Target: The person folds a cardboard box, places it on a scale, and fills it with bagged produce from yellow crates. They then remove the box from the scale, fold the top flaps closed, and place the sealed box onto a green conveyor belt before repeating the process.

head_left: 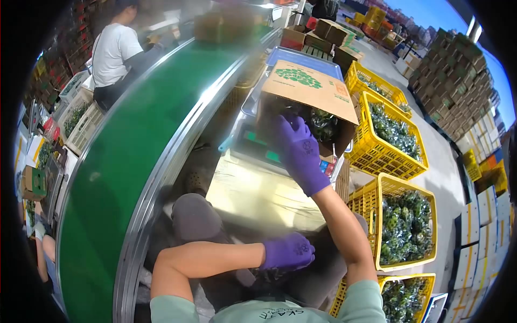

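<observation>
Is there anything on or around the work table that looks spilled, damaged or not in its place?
Nothing clearly stands out. The cardboard carton is open, with the right hand at its opening; I see no spill near the yellow crates. Only hazy patches blur parts of the picture.

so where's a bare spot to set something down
The green conveyor belt, between its steel rails; the pale shiny tabletop, between your grey-trousered knees and the open brown cardboard carton. Crowded: the carton's mouth, purple-gloved right hand there, and the filled yellow plastic crates.
</observation>
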{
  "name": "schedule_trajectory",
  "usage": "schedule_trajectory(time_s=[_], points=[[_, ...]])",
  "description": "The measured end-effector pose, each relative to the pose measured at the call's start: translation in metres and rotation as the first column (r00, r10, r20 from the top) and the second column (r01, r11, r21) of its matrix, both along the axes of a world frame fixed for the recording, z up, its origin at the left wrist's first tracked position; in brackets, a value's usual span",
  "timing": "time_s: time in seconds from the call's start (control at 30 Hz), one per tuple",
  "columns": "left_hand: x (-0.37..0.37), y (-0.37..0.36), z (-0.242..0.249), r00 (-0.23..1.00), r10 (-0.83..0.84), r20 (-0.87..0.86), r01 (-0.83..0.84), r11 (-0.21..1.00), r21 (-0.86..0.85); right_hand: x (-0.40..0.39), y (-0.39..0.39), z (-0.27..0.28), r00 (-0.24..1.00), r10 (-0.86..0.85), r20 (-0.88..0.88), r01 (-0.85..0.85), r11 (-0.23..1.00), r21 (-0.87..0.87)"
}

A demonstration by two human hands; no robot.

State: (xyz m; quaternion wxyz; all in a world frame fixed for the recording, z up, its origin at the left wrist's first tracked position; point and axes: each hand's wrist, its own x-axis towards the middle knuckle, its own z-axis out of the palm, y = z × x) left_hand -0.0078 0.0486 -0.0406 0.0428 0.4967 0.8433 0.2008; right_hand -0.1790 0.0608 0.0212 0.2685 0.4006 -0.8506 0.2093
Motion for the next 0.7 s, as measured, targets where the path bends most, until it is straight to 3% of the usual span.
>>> schedule_trajectory(time_s=[0.03,0.07,0.1,0.13,0.17,0.2,0.23,0.27,0.33,0.37,0.43,0.47,0.5,0.57,0.6,0.63,0.7], points=[[0.0,0.0,-0.001,0.999,-0.017,-0.04,0.015,0.999,-0.05,0.006,0.006,0.002,1.0,-0.003,0.0,0.003,1.0,0.003],[0.0,-0.005,0.014,0.999,-0.021,-0.044,0.019,0.999,-0.047,0.015,0.016,0.012,0.995,0.1,-0.024,-0.102,0.987,-0.121],[-0.004,-0.019,0.047,1.0,-0.015,-0.024,0.017,0.997,0.075,0.022,0.028,0.024,0.978,0.196,-0.069,-0.207,0.949,-0.237],[-0.012,-0.036,0.075,1.0,-0.012,-0.013,0.014,0.981,0.192,0.028,0.044,0.036,0.977,0.177,-0.118,-0.204,0.935,-0.291],[-0.02,-0.055,0.092,0.958,0.146,-0.246,-0.023,0.896,0.444,0.029,0.064,0.041,0.98,0.1,-0.17,-0.151,0.935,-0.32],[-0.031,-0.078,0.106,0.84,0.35,-0.414,0.015,0.748,0.664,0.026,0.083,0.05,0.968,0.01,-0.252,-0.093,0.943,-0.321],[-0.049,-0.108,0.123,0.871,0.447,-0.203,-0.121,0.597,0.793,0.013,0.099,0.039,0.987,-0.041,-0.156,-0.039,0.879,-0.475],[-0.066,-0.139,0.142,0.861,0.509,0.016,-0.263,0.417,0.87,-0.001,0.11,0.034,0.998,0.047,-0.035,-0.058,0.801,-0.596],[-0.134,-0.172,0.152,0.818,0.405,0.409,-0.402,-0.106,0.909,-0.016,0.115,0.029,0.999,0.026,0.02,-0.013,0.872,-0.489],[-0.181,-0.195,0.14,0.727,0.676,0.125,-0.251,0.092,0.964,-0.021,0.107,0.022,0.998,0.005,-0.067,-0.031,0.92,-0.391],[-0.259,-0.214,0.117,0.571,0.821,0.024,-0.289,0.173,0.942,-0.029,0.106,0.001,0.977,0.033,-0.209,-0.083,0.969,-0.233],[-0.288,-0.212,0.109,0.582,0.779,0.234,-0.415,0.036,0.909,-0.033,0.102,-0.008,0.962,0.084,-0.261,-0.132,0.976,-0.171],[-0.323,-0.218,0.079,0.632,0.773,0.054,-0.282,0.165,0.945,-0.034,0.101,-0.005,0.956,0.079,-0.281,-0.124,0.982,-0.146],[-0.348,-0.203,0.063,0.813,0.486,0.321,-0.407,0.081,0.91,-0.036,0.104,-0.002,0.966,0.051,-0.255,-0.073,0.994,-0.078],[-0.348,-0.19,0.066,0.728,0.092,0.68,-0.682,-0.001,0.731,-0.039,0.106,-0.003,0.971,0.025,-0.239,-0.042,0.997,-0.067],[-0.365,-0.196,0.05,0.756,-0.001,0.655,-0.655,0.001,0.756,-0.039,0.101,-0.003,0.98,0.038,-0.198,-0.059,0.993,-0.102],[-0.353,-0.198,0.059,0.726,0.033,0.687,-0.688,0.014,0.726,-0.04,0.101,-0.005,0.989,0.053,-0.137,-0.073,0.987,-0.144]])
